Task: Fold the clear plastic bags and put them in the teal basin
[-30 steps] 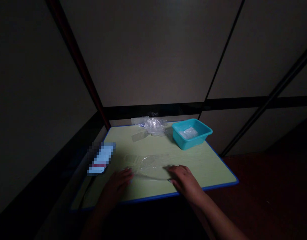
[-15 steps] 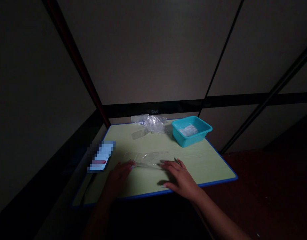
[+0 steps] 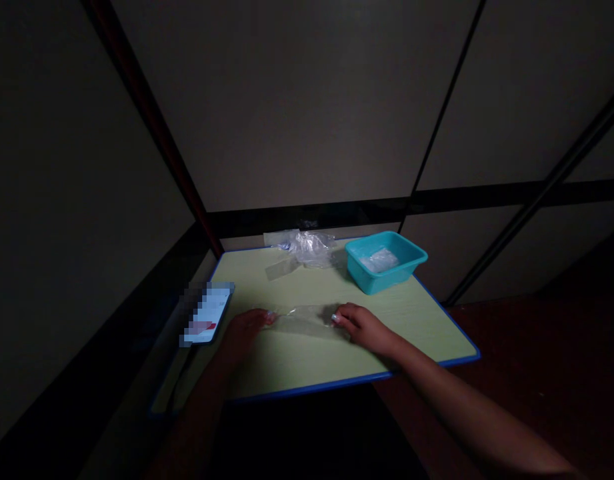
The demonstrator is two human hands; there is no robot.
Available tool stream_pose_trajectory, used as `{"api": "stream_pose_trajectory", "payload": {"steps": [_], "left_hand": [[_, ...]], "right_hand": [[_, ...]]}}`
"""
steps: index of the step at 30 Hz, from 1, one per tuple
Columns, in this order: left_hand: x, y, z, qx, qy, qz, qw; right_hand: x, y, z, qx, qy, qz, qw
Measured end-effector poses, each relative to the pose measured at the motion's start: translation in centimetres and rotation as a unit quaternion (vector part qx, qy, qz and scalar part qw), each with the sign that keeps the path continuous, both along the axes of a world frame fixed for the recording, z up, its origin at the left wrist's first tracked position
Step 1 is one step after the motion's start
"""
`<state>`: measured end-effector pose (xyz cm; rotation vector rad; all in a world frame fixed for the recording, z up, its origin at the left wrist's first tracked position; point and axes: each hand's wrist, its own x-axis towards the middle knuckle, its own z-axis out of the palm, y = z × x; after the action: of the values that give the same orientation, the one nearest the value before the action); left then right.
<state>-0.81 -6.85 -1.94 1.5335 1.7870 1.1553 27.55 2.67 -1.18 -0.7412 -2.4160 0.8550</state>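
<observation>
A clear plastic bag (image 3: 307,321) stretches between my two hands over the near middle of the pale table. My left hand (image 3: 249,325) is closed on its left end, thumb and fingers pinched together. At the right end, my right hand (image 3: 361,325) grips the film between thumb and curled fingers. The bag is see-through, so its exact edges are hard to make out. Farther back lies a crumpled heap of clear plastic bags (image 3: 311,248), with a flat piece of film (image 3: 281,268) in front of it.
A turquoise plastic basin (image 3: 381,283) stands at the back right with folded clear plastic (image 3: 380,260) inside. On the left lies a phone (image 3: 209,313), partly blurred out. The table (image 3: 307,373) has a blue edge, and wall panels (image 3: 307,107) rise behind it.
My hands have gone from lying flat with fingers spread over the bag to pinching its two ends. The bag now looks lifted and drawn out between them.
</observation>
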Motion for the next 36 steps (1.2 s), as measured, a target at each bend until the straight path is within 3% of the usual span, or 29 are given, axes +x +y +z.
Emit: {"api": "stream_pose_trajectory", "payload": {"steps": [5,10,12,18,26,36], "left_hand": [[-0.2,0.9,0.2,0.008,-0.009,0.021,1.0],[-0.2,1.0,0.3,-0.003,0.0,0.022,1.0],[-0.1,1.2,0.3,-0.005,0.007,0.03,1.0],[-0.5,2.0,-0.3,-0.003,0.09,0.061,0.994],[-1.2,3.0,-2.3,0.001,0.175,0.104,0.979],[-0.3,2.8,-2.0,-0.013,0.342,0.092,0.935]], "right_hand": [[0.2,1.2,0.4,-0.089,0.017,0.052,0.995],[-0.1,3.3,-0.8,-0.128,0.019,0.037,0.991],[-0.5,3.9,-1.3,-0.098,0.014,0.017,0.995],[-1.2,4.0,-2.0,0.121,-0.054,-0.102,0.986],[-1.0,4.3,-2.0,0.104,-0.076,-0.117,0.985],[-1.1,4.3,-1.8,0.133,-0.148,-0.142,0.97]]}}
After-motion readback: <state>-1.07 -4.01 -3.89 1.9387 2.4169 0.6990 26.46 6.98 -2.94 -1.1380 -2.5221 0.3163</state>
